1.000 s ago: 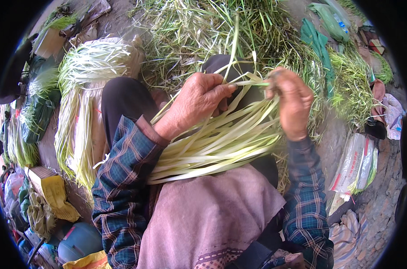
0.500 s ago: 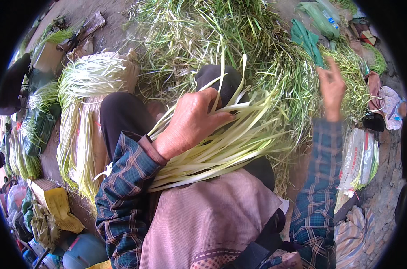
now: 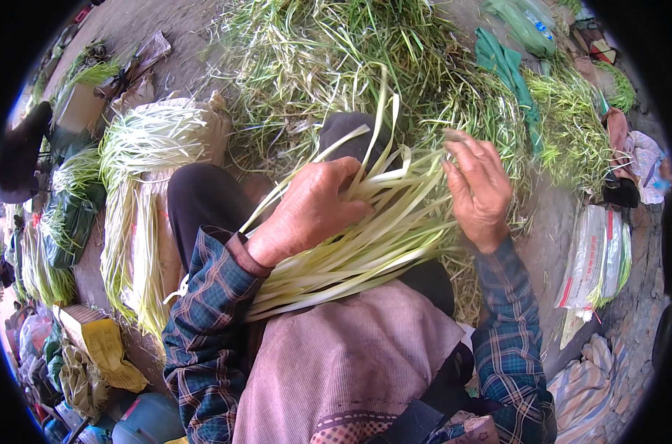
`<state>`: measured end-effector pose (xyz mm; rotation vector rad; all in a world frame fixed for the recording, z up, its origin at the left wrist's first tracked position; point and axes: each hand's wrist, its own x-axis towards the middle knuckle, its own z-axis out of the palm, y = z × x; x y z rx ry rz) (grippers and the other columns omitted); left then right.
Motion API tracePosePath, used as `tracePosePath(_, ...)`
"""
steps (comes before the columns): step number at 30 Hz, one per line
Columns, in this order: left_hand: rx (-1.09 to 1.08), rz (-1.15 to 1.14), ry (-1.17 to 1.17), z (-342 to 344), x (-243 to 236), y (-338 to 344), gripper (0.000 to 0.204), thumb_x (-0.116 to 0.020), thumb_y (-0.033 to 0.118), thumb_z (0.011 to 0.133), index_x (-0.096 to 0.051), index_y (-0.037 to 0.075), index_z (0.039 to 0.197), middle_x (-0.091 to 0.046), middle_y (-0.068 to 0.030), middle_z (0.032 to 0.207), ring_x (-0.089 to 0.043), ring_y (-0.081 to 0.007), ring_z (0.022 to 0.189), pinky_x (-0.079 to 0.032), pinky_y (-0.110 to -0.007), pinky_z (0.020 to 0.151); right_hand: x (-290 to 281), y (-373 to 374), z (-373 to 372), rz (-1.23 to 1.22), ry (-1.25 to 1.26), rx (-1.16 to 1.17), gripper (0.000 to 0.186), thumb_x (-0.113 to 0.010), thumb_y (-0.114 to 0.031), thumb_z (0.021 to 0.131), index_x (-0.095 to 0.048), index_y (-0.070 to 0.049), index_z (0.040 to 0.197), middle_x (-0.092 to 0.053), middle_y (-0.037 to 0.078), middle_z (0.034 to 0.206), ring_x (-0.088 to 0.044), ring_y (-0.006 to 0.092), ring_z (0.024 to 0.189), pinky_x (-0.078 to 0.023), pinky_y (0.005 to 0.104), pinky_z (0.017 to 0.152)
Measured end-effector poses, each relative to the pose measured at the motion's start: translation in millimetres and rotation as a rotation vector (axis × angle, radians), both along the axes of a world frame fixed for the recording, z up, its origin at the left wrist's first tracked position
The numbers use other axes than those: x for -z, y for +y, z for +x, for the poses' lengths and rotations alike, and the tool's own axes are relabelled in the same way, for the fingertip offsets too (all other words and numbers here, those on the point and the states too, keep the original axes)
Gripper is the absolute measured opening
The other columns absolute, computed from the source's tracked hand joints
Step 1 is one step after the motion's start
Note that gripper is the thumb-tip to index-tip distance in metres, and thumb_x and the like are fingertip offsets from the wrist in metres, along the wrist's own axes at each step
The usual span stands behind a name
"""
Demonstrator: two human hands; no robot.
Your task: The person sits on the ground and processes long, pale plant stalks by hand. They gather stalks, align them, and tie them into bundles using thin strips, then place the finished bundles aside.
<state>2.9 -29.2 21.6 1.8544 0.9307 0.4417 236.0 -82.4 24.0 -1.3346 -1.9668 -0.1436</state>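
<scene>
Across my lap lies a loose bunch of long, flat, pale yellow-green garlic chives [image 3: 350, 263]. My left hand [image 3: 306, 211] is closed on some of their stalks, thumb and fingers pinched round them, and several leaves stick up past the knuckles. To the right, my right hand [image 3: 481, 189] is raised beside the leaf tips with its fingers apart and curved. I see nothing held in it; whether the fingertips touch the leaves is hard to tell. Under the bunch, a pinkish cloth [image 3: 343, 344] covers my lap.
A big heap of green leaf trimmings [image 3: 343, 52] spreads ahead of my knees. On the left, sorted white-stemmed chives [image 3: 158, 137] lie over a wrapped block. Farther right are a green cloth [image 3: 498, 59], a clear plastic bag [image 3: 591, 255] and a striped sack [image 3: 587, 385].
My right hand has come back from the far right, by the green cloth, toward the leaf tips over my lap. My left hand keeps its grip and has shifted slightly left.
</scene>
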Motion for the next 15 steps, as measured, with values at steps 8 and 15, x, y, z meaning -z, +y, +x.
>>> tracePosePath(8, -0.107, -0.425, -0.302, -8, -2, 19, 0.022, -0.063, 0.006, 0.074, -0.061, -0.006, 0.091, -0.062, -0.0039, 0.075, -0.056, -0.0072, 0.068, -0.045, -0.022, 0.061, -3, -1, -45, -0.019, -0.116, -0.411, 0.026, -0.069, -0.015, 0.072, -0.061, 0.0, 0.092, -0.062, 0.011, 0.094, -0.057, 0.0233, 0.084, -0.046, 0.0436, 0.081)
tracePosePath(15, -0.129, -0.584, -0.356, -15, -13, 29, 0.018, -0.062, 0.011, 0.078, -0.061, -0.004, 0.088, -0.062, -0.0052, 0.073, -0.058, -0.0101, 0.061, -0.046, -0.022, 0.057, -14, -19, -52, -0.22, -0.324, -0.432, 0.023, -0.068, -0.022, 0.072, -0.059, -0.002, 0.081, -0.049, 0.004, 0.066, -0.049, 0.0204, 0.06, -0.043, 0.0356, 0.067)
